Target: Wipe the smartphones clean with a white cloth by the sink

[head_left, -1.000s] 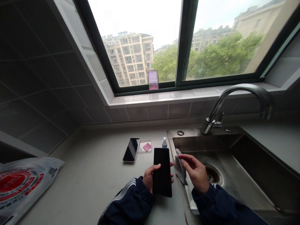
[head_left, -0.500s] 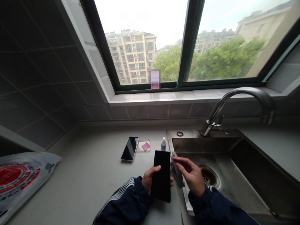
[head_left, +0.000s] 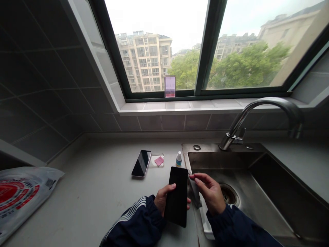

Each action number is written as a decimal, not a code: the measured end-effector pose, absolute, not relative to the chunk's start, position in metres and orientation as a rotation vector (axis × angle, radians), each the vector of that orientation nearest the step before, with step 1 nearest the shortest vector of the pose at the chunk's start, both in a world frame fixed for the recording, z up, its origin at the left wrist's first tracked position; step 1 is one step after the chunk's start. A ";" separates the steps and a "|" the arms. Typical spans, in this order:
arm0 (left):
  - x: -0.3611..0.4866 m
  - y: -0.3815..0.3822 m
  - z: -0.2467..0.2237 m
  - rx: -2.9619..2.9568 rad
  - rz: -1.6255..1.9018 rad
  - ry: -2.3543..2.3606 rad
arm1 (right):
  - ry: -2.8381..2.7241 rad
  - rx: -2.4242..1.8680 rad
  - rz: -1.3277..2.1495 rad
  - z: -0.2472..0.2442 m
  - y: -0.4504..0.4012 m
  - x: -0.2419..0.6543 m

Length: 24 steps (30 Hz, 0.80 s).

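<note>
So the light's all coming in through the window [head_left: 164, 51], and the sky in it is basically blown out to white. Room side is pretty dim: the tiles [head_left: 46, 68] at left go almost black, and the sink [head_left: 282, 192] has a deep shadow down its right wall. Soft sheen on the sill [head_left: 177, 105], bright glints on the tap [head_left: 246, 109], pale reflection across the phone [head_left: 141, 163]. Wide-angle look, edges stretched and leaning. Tap's spout end is smeary, and there's a blocky pixelated patch [head_left: 170, 86] low on the glass.
</note>
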<state>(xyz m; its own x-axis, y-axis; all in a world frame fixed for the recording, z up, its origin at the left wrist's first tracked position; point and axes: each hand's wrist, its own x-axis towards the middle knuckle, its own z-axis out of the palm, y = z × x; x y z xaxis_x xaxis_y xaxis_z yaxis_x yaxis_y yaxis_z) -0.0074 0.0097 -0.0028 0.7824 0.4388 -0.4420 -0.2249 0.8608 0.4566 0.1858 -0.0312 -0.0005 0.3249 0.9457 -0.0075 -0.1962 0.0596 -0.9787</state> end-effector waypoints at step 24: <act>-0.008 0.010 -0.011 0.380 0.330 0.510 | -0.210 -0.767 1.464 0.010 -0.028 0.202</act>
